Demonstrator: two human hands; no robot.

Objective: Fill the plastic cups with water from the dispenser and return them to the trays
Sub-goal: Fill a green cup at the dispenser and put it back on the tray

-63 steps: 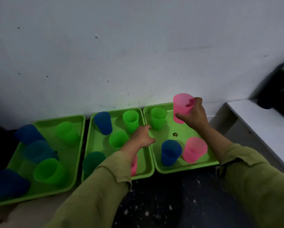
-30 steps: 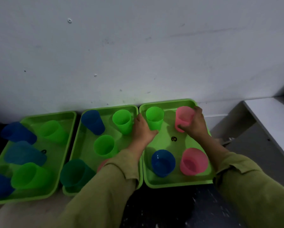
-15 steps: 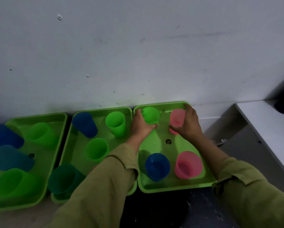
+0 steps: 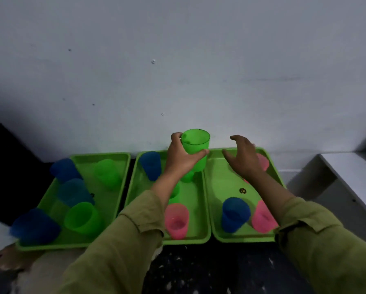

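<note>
Three green trays lie side by side against the wall: left tray, middle tray and right tray. My left hand grips a green cup, lifted above the gap between the middle and right trays. My right hand hovers with spread fingers over the back of the right tray, holding nothing. Behind it stands a pink cup, partly hidden. A blue cup and another pink cup stand at that tray's front.
The middle tray holds a blue cup, a pink cup and green cups partly hidden by my left arm. The left tray carries several blue and green cups. A white ledge runs along the right. The floor in front is dark and speckled.
My left hand has lifted the green cup off the right tray. My right hand has let go of the pink cup, which now stands at the tray's back.
</note>
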